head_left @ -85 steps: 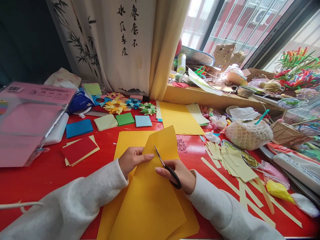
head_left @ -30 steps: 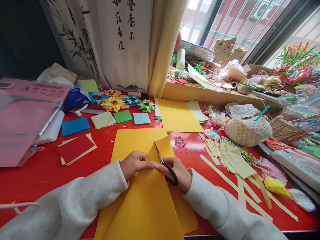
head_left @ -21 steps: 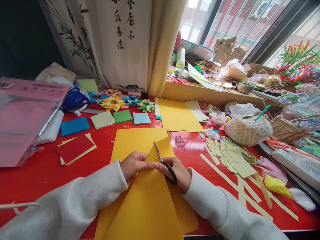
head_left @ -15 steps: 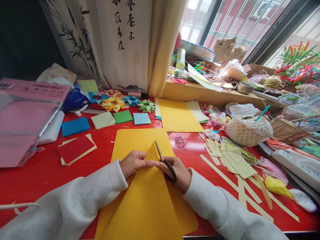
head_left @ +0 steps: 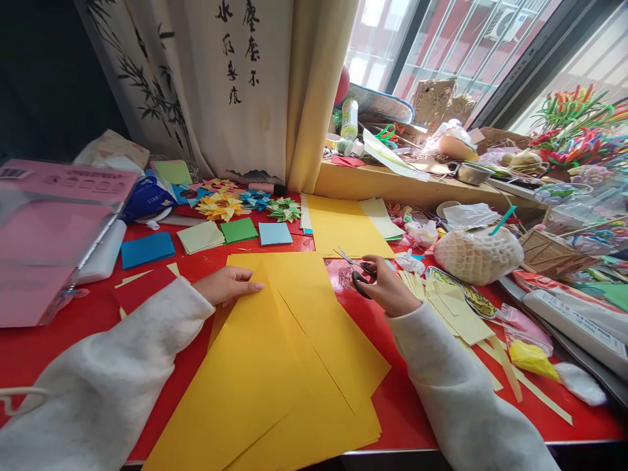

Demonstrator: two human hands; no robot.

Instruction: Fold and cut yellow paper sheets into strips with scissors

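A yellow sheet of paper (head_left: 245,366), creased and partly unfolded, lies over other yellow sheets (head_left: 304,263) on the red table. My left hand (head_left: 229,285) pinches its upper left edge between thumb and fingers. Away from the paper, on its right side, my right hand (head_left: 392,289) holds scissors (head_left: 354,263) by their black handles. Their blades point up and left, slightly parted, touching no paper of the sheet in hand.
Folded paper stars (head_left: 220,204) sit at the back, behind blue squares (head_left: 147,250) and green squares (head_left: 239,230). Red squares (head_left: 147,288) lie partly under my left sleeve. Pale yellow strips (head_left: 510,366) and a netted round object (head_left: 478,255) occupy the right side.
The pointed fold has opened out flat and the sheet has turned. My right hand has moved right and up with the scissors, off the paper. My left hand has shifted left.
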